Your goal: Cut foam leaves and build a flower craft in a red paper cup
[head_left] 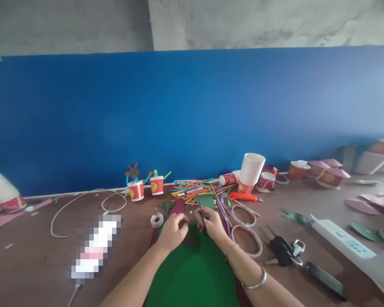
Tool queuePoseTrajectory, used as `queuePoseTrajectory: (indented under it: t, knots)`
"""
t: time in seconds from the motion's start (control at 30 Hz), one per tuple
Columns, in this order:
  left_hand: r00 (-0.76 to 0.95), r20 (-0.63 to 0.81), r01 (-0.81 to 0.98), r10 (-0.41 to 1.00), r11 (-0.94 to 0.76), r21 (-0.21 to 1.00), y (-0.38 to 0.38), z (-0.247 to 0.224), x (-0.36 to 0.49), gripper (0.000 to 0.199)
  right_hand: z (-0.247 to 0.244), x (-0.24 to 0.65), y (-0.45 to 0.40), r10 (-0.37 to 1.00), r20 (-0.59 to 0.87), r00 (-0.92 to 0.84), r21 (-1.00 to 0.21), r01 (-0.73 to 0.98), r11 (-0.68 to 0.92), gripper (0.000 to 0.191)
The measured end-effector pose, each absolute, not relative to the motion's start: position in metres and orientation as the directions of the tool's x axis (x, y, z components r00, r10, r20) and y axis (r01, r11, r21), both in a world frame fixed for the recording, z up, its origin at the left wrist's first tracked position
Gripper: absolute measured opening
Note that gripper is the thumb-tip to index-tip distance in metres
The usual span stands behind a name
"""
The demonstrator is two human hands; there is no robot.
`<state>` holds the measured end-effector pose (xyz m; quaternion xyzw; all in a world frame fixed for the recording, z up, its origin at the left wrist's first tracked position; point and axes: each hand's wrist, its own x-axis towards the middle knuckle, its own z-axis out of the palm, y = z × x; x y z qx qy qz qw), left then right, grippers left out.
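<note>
My right hand (210, 222) is closed around a pair of dark-handled scissors (202, 219), whose blades point away from me toward the back of the table. To its left, my left hand (174, 232) has its fingers curled toward the thumb in a pinch; whatever is between them is too small and dark to name. Under both wrists lies a large sheet of green paper (192, 277), with dark maroon paper (178, 207) showing past its edges. Just beyond the scissors sits a smaller green paper piece (205, 201).
Colourful sticks (192, 187) are piled behind my hands. A tape roll (156, 220) lies left, tape rings (247, 241) and an orange cutter (243, 196) right. Paper cups (251, 170) line the blue partition (192, 115). Keys (281, 249) and a power strip (342, 238) lie far right.
</note>
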<state>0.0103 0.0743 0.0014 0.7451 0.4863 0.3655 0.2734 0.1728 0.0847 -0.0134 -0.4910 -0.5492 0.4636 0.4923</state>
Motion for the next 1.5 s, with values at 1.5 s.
queuePoseTrajectory:
  t: [1.5]
  knots:
    - [0.130, 0.351, 0.666, 0.927, -0.344, 0.662, 0.074, -0.011, -0.043, 0.043, -0.014, 0.177, 0.081, 0.955, 0.257, -0.151, -0.565, 0.778, 0.275, 0.007]
